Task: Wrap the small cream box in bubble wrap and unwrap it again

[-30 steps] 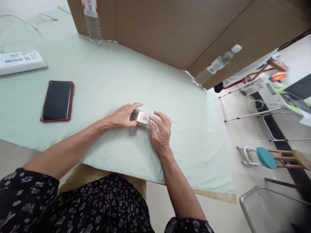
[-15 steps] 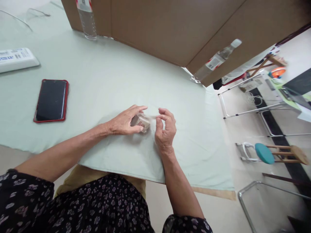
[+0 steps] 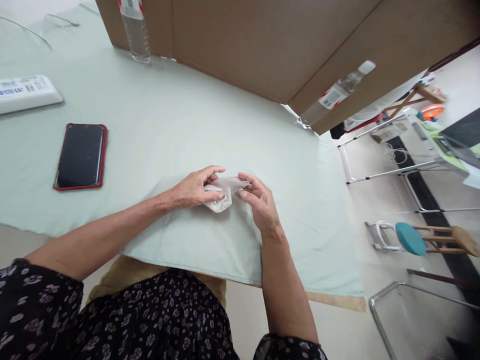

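Widest of all, the pale green cloth-covered table (image 3: 180,120) fills the middle of the view, its near edge hanging over a strip of tan board. Behind it stand the large brown cardboard panels (image 3: 262,45), meeting at a corner on the far side. On the left of the cloth lies a black smartphone in a red case (image 3: 80,156), face up and flat, well apart from the hands. Beyond it, at the left edge, a white flat rectangular device with printed labels (image 3: 26,92) rests on the cloth. A clear plastic water bottle with a red-and-white label (image 3: 135,30) stands upright against the cardboard at the back; a second clear bottle with a white cap (image 3: 333,97) shows tilted at the cardboard's right corner. Off to the right, on the floor, a stool with a teal round seat (image 3: 410,240).

Now the centre of the table, near its front edge: the left hand (image 3: 195,189) lies over a small box in clear plastic wrapping (image 3: 219,200), thumb and forefinger pressed onto its top. The box rests on the cloth, touching both hands. The right hand (image 3: 260,202) meets it from the right, fingertips (image 3: 243,184) drawn together and pinching a loose flap of the clear wrapping, which lifts off the box between the two hands. Print on the box is too blurred to read.
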`<state>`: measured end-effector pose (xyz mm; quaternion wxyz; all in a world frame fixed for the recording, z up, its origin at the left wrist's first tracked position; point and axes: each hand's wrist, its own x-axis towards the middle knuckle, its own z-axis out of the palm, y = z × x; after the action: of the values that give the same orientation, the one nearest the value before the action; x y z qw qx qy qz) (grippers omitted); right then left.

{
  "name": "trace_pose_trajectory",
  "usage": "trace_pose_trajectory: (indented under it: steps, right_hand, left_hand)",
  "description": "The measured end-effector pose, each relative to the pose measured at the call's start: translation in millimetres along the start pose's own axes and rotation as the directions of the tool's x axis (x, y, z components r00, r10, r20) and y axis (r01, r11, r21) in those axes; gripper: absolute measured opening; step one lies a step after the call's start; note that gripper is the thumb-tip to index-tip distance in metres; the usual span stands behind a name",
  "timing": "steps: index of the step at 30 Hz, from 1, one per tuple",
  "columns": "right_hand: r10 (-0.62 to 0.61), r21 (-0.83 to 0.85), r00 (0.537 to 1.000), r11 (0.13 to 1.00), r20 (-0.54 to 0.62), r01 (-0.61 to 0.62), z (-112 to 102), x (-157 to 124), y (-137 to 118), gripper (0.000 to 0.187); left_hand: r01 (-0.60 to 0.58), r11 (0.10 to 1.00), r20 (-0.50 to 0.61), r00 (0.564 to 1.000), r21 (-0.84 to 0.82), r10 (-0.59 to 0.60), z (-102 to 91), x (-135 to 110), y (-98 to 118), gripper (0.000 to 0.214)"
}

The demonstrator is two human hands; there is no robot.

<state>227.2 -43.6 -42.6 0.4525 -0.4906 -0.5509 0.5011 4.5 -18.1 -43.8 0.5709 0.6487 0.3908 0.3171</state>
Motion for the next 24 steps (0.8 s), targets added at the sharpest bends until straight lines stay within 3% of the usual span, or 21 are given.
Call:
trace_pose_trajectory:
  steps: [2,5,10,14,18,21,24]
  right_hand:
    - [-0.001,-0.072,1.0,0.997,-0.011,0.0,5,0,1,0.038]
    - [-0.043,-0.121,0.989,0.992,-0.143,0.025,13,2,0,0.025]
    - [0.081,0.129,0.958,0.99,-0.275,-0.047,14,8,-1,0.039]
    - [0.176,0.334,0.936,0.94,-0.306,-0.068,7,12,0,0.044]
    - [0.144,0.404,0.92,0.915,-0.364,0.016,1,14,3,0.041]
    - [0.088,0.372,0.909,0.925,-0.406,0.077,-5,14,5,0.036]
    - [0.007,0.217,0.888,0.971,-0.46,0.104,-7,10,3,0.035]
  left_hand:
    - [-0.003,1.0,-0.021,1.0,0.007,0.003,0.9,0,-1,0.076]
    - [-0.027,0.999,-0.015,1.0,0.025,0.027,1.2,0,0,0.073]
    - [-0.017,0.998,0.035,0.999,-0.066,0.019,0.5,-1,8,0.053]
    - [0.051,0.996,-0.077,0.995,-0.07,-0.056,-0.3,-1,11,0.034]
    - [0.108,0.992,-0.211,0.97,-0.066,-0.12,-1.9,0,11,0.017]
    - [0.09,0.978,-0.326,0.934,-0.186,-0.148,-3.9,4,10,0.015]
    - [0.125,0.93,-0.348,0.903,-0.347,-0.252,-6.5,8,9,0.014]
